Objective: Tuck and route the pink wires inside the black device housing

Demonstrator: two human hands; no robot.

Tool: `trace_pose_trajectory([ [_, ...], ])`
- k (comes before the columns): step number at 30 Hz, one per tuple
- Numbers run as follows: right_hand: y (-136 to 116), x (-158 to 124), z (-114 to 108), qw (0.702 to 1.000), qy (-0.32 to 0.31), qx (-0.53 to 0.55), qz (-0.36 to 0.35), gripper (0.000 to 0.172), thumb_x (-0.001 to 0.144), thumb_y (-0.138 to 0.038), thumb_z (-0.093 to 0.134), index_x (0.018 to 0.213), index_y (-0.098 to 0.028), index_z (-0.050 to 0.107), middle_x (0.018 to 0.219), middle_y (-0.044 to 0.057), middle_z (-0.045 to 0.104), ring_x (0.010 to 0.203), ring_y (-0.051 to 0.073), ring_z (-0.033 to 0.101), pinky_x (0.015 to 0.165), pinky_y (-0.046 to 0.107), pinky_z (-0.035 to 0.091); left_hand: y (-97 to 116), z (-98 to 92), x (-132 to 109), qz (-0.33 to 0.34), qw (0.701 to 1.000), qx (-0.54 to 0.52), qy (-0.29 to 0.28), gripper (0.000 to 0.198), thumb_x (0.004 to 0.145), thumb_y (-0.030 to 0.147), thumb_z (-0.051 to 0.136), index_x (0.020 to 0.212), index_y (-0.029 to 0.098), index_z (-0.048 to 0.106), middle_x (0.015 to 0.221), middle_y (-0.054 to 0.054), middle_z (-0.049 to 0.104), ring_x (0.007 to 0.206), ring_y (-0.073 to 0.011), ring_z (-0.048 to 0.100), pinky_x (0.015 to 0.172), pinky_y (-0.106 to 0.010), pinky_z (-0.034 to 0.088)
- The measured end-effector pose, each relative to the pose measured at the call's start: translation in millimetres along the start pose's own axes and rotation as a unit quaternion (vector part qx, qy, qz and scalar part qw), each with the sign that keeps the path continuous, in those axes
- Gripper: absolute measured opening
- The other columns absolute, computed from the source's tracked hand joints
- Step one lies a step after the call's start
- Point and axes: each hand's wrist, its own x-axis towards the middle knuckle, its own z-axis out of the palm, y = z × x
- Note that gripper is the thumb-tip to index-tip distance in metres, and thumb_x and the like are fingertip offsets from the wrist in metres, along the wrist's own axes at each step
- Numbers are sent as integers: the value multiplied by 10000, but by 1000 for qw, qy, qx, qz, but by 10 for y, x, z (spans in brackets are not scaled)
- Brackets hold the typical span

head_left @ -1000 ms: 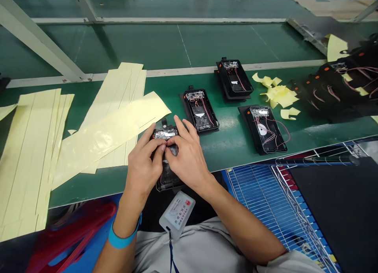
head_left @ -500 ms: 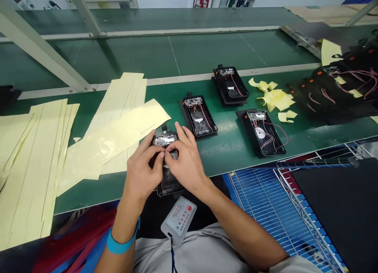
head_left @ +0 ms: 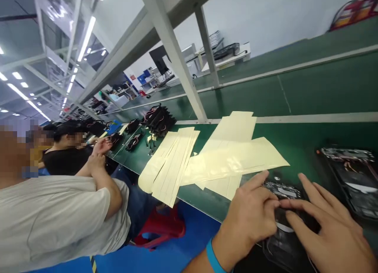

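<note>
At the lower right, a black housing [head_left: 285, 241] with a circuit board [head_left: 283, 191] at its top end lies under both hands at the bench edge. My left hand [head_left: 251, 210], with a blue band on the wrist, has its fingers pressed together at the housing's left side, just below the board. Its fingertips meet those of my right hand [head_left: 327, 225], whose thumb and index finger lie over the housing and whose other fingers are spread. Whatever is between the fingertips is too small to make out. A second black housing [head_left: 354, 182] with wires sits to the right.
Yellow paper strips [head_left: 224, 162] cover the green bench [head_left: 313, 135] left of the housing. Further left are stacked black housings [head_left: 159, 121]. A seated person in a light shirt [head_left: 65, 214] is at the left, near a red stool [head_left: 162, 225]. A metal post [head_left: 180, 64] rises behind the strips.
The view has swung left and up, bringing in the neighbouring people and the ceiling lights. Both hands and the housing now appear at the lower right. My hands remain together at the housing.
</note>
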Motion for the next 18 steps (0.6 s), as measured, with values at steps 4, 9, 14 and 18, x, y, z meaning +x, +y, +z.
trace_pose_trajectory([
  [4,-71,-10,-93,1000,-13,4,-12,348,935,-552,544,845,-313,780,1698,-25,502,1538,514,465,1122,815,408,36,-37,-4,2,1000,-19,-13,152,981,110,661,991,200,782,1584,-47,596,1461,-147,622,1184,-135,551],
  [9,-612,122,-293,996,-84,-18,13,285,964,-280,558,929,-213,833,1759,31,416,1662,411,334,1323,673,364,-92,-11,-6,-10,996,-87,20,198,947,81,631,956,171,808,1608,-103,557,1431,-289,652,1221,-454,602],
  [14,-726,196,-355,981,-157,-11,111,264,943,-178,593,985,-228,849,1826,-8,236,1732,367,160,1360,659,312,-162,53,-26,-28,992,-112,45,158,982,173,663,988,200,819,1618,-65,553,1413,-295,665,1202,-478,616],
  [18,-758,157,-401,977,-168,13,128,259,955,-174,588,1010,-219,838,1840,-13,165,1746,354,70,1364,677,296,-110,22,-68,-42,993,-92,57,137,984,205,678,971,210,814,1600,-34,572,1390,-286,681,1137,-441,662],
])
